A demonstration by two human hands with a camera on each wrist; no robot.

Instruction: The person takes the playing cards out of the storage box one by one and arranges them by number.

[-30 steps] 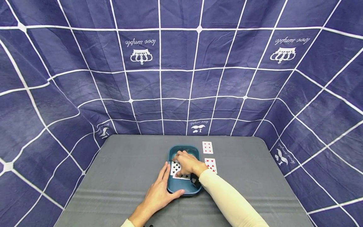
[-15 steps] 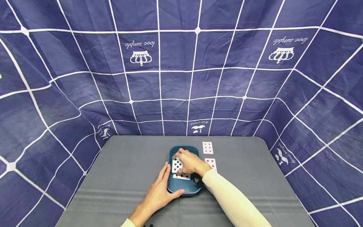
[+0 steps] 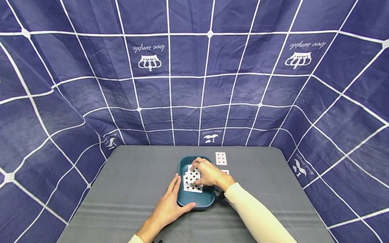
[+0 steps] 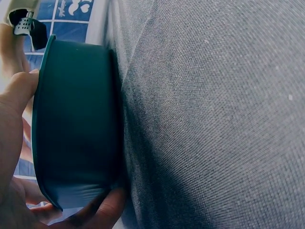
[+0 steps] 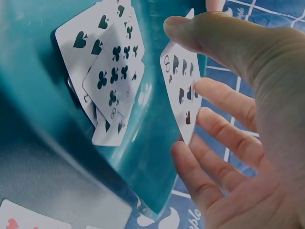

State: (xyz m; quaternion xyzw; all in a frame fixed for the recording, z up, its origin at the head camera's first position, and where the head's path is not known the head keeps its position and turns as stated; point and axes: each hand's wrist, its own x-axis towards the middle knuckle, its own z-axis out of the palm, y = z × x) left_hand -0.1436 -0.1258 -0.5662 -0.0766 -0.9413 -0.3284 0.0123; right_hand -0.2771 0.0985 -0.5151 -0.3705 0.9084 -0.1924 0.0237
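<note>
at lower centre of the head view, the eight of spades (image 5: 179, 90) is pinched by the right hand (image 3: 209, 173) over black-suited cards (image 5: 107, 71) in the blue-green tray (image 3: 196, 200). the tray's lower left corner is touched by the left hand (image 3: 169, 206), fingers straight. at right, red-suited cards (image 3: 221, 158) are seen on the table (image 3: 136, 179).

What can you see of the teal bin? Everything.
The bin is teal and plastic-looking, open-topped, rounded at the corners, longer front to back than across. It stands upright on the gray table. The left hand touches its left side and near end; playing cards overlap inside, and the right hand holds another card over the bin.
</note>
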